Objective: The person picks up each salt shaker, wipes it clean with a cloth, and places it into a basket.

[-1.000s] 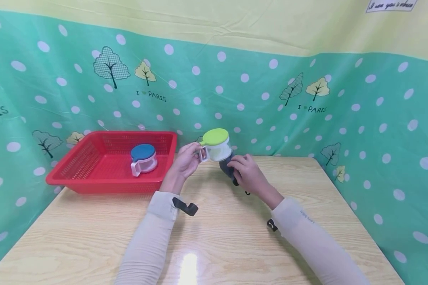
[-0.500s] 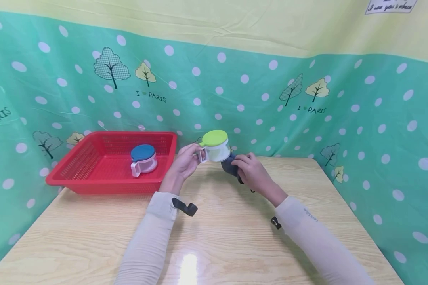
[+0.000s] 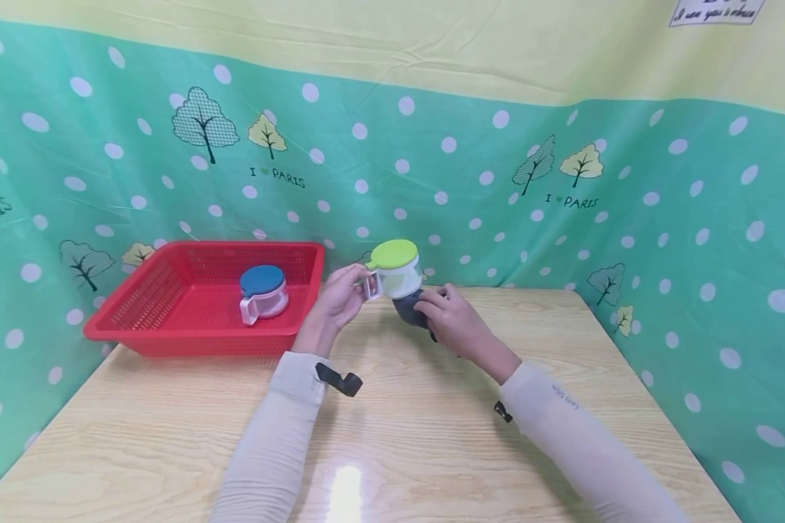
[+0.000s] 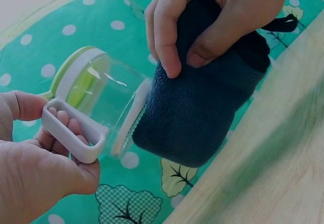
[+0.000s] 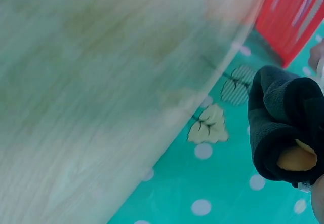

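My left hand (image 3: 340, 299) grips the white handle of a clear seasoning jar (image 3: 400, 280) with a lime-green lid, held up over the table. In the left wrist view the jar (image 4: 109, 97) lies tilted, its base against a folded dark blue cloth (image 4: 195, 110). Fingers and thumb of my right hand (image 4: 223, 21) pinch that cloth from above. Seen from the head, the right hand (image 3: 456, 319) is just right of the jar, with the cloth (image 3: 408, 309) under the jar's base. The right wrist view shows the cloth's folds (image 5: 273, 112) and a fingertip inside them.
A red plastic basket (image 3: 203, 343) stands at the left on the wooden table (image 3: 392, 421). Inside it is a similar jar with a blue lid (image 3: 262, 281) and a pale pink handle. A green dotted curtain (image 3: 471, 174) hangs behind and along the sides.
My right hand, with the cloth, has shifted slightly right and then back left, bringing the cloth further under the jar's base. The left hand and jar have barely moved.
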Action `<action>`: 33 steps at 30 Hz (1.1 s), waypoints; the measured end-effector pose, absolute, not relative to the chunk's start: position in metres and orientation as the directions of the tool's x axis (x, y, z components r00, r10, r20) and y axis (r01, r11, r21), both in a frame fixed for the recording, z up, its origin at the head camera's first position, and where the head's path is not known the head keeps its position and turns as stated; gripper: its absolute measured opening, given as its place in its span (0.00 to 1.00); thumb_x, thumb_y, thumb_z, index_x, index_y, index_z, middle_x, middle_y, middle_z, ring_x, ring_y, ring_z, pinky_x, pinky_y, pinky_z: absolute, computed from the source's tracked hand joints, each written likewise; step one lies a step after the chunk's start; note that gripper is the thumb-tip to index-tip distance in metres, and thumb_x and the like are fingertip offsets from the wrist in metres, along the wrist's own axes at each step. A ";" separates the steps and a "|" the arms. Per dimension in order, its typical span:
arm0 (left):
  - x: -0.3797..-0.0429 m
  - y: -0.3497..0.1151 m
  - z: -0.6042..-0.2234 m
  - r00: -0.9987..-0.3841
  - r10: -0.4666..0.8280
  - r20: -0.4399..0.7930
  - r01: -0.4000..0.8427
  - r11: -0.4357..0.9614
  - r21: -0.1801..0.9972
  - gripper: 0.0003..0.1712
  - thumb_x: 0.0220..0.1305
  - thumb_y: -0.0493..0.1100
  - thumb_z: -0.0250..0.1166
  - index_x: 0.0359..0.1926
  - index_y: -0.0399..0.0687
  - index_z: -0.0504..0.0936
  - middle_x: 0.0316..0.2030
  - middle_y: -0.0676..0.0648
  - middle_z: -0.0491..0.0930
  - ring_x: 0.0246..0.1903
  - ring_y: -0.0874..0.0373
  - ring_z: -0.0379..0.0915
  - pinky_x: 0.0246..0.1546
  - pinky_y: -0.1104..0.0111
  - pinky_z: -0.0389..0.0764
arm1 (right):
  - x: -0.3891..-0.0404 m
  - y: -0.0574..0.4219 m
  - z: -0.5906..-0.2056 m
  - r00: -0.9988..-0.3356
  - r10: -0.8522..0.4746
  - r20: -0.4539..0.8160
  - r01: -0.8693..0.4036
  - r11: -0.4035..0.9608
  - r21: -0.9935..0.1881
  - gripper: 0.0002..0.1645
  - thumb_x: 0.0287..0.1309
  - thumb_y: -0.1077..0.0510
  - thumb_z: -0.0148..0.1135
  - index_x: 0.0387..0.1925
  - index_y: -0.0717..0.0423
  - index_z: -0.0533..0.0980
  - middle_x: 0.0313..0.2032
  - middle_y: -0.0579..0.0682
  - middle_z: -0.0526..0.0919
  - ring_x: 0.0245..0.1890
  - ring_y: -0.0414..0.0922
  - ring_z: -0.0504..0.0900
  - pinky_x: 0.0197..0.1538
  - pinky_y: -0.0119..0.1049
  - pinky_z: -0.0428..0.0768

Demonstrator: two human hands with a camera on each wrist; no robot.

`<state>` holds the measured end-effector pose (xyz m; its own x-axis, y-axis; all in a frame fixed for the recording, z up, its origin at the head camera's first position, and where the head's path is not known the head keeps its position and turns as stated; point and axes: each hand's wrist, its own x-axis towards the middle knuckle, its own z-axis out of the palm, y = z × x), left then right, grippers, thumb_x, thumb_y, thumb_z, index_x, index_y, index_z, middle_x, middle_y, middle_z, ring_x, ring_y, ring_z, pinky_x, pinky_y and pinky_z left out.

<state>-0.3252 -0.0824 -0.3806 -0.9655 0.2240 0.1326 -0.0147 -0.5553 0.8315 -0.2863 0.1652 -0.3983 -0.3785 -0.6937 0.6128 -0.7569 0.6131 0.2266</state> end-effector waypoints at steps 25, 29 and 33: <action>-0.326 -0.080 -0.381 -0.965 0.223 0.137 -0.012 -0.560 0.829 0.18 0.70 0.26 0.48 0.24 0.41 0.76 0.30 0.47 0.72 0.32 0.56 0.70 0.41 0.69 0.72 | -0.292 0.172 -0.399 -0.374 -0.670 0.641 -0.714 0.649 0.262 0.15 0.50 0.72 0.69 0.43 0.62 0.83 0.44 0.56 0.85 0.39 0.57 0.80 0.42 0.44 0.80; -0.325 -0.080 -0.380 -0.967 0.221 0.125 -0.022 -0.563 0.826 0.17 0.69 0.27 0.49 0.24 0.41 0.77 0.32 0.46 0.73 0.32 0.56 0.70 0.42 0.69 0.73 | -0.295 0.173 -0.403 -0.382 -0.645 0.662 -0.703 0.668 0.244 0.15 0.48 0.71 0.70 0.41 0.61 0.83 0.43 0.55 0.85 0.37 0.56 0.79 0.40 0.44 0.79; -0.324 -0.079 -0.381 -0.969 0.220 0.116 -0.030 -0.567 0.823 0.18 0.69 0.27 0.49 0.24 0.41 0.77 0.34 0.46 0.72 0.32 0.56 0.70 0.41 0.69 0.73 | -0.293 0.166 -0.406 -0.346 -0.663 0.664 -0.731 0.634 0.252 0.15 0.46 0.70 0.72 0.39 0.60 0.82 0.42 0.55 0.85 0.37 0.55 0.80 0.41 0.44 0.80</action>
<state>-0.3245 -0.0794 -0.3808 -0.9686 0.2196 0.1163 -0.0297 -0.5669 0.8232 -0.2931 0.1662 -0.4059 -0.3460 -0.6627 0.6642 -0.7312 0.6341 0.2517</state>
